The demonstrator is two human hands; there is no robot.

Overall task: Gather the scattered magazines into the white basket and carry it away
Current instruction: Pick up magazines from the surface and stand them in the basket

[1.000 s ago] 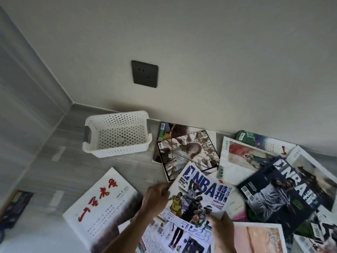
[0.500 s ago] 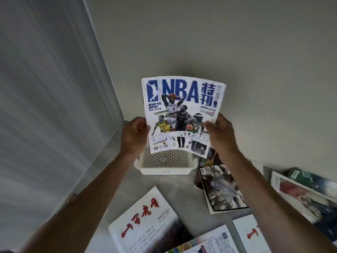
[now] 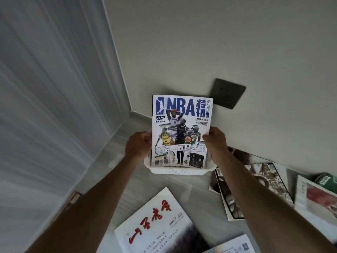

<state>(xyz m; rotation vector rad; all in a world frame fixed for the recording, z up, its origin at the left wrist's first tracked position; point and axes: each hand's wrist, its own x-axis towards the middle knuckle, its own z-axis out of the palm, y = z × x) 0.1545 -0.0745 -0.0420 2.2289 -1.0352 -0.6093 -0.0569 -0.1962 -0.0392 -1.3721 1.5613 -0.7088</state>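
The NBA magazine (image 3: 181, 132) is held upright, cover toward the camera, with its lower edge down inside the white basket (image 3: 177, 169), which sits on the grey floor (image 3: 127, 157) against the wall. The magazine's left edge is gripped by the left hand (image 3: 139, 146), fingers curled behind the cover, and its right edge is pinched by the right hand (image 3: 215, 141), thumb on the front. At two o'clock from the magazine a dark wall socket (image 3: 228, 93) is partly covered by its top corner. At six o'clock from the basket a white magazine with red characters (image 3: 156, 223) lies flat. At four o'clock a black-bordered magazine (image 3: 255, 190) lies on the floor, and further right more magazines (image 3: 317, 196) are overlapped along the wall.
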